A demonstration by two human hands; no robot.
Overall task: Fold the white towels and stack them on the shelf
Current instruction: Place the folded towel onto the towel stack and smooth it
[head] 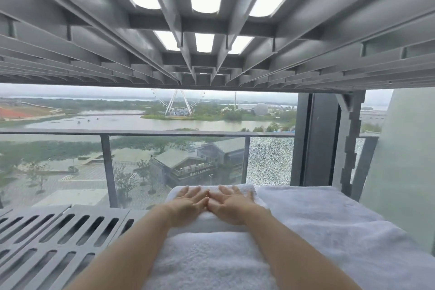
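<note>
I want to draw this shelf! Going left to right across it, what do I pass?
Bare grey slotted shelf → left hand → right hand, both flat on a folded white towel → second white towel → pale panel at the far right.

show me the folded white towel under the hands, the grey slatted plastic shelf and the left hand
folded white towel [206, 222]: head view, near edge between the wrists
grey slatted plastic shelf [58, 213]: head view, bare far strip, left side
left hand [191, 201]: head view, back of hand
</note>
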